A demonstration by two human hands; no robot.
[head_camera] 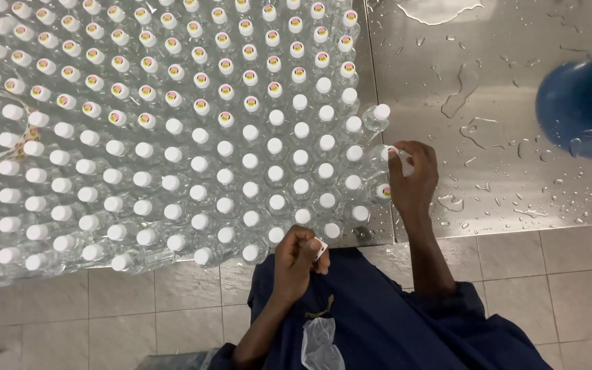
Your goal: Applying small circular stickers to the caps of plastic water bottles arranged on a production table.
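Bottle at the right edge of the packed bottles stands upright inside my curled right hand, while my left hand, nearer me, pinches a small sticker.

1. A steel table fills the upper part of the head view, its near edge running above a tiled floor.
2. Clear bottles stand upright in tight rows across the table's left and middle, nearly touching one another.
3. The far rows carry caps with coloured stickers; the near rows have plain white caps.
4. The table's right part is bare metal, wet with water drops and a puddle at the far edge.
5. A blurred blue thing shows at the right edge.
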